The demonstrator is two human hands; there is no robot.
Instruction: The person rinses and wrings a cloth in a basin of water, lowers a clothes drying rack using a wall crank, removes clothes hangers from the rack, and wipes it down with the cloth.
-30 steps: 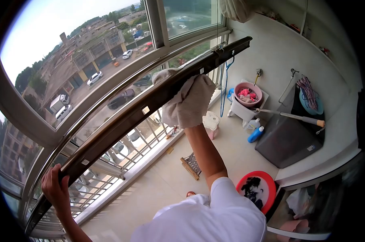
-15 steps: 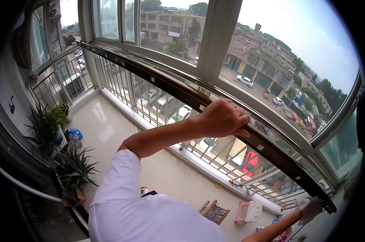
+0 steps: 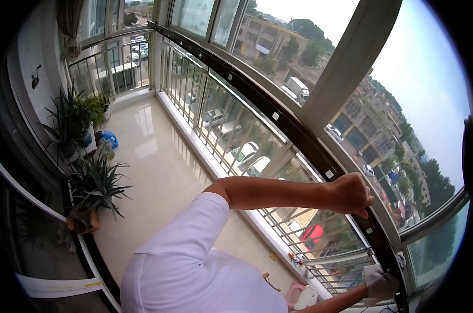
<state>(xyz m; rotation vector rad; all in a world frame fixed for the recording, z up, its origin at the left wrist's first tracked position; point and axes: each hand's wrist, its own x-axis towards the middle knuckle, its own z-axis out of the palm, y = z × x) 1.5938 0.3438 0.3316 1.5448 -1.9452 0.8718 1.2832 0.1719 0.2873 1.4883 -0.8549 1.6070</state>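
A long dark rail (image 3: 302, 136) with small white squares along its face runs diagonally below the windows, from the far left corner to the lower right. My left hand (image 3: 350, 194) is closed on the rail, knuckles up, with the arm stretched across the view; some fingers are hidden behind the hand. Further down, near the rail's lower right end, my right hand (image 3: 371, 293) is closed on a white cloth (image 3: 378, 279) pressed against the rail. The cloth covers most of its fingers.
Metal balusters (image 3: 226, 143) stand beneath the window frames (image 3: 346, 68). Potted plants (image 3: 98, 180) and a blue container (image 3: 109, 138) line the left wall. A pink and white stool (image 3: 302, 296) is on the tiled floor (image 3: 158, 156) near the bottom. Parked cars show outside.
The view has shifted, so the rail looks steeper. My left hand has moved along the rail toward its lower right end. My right hand remains near that end with the cloth.
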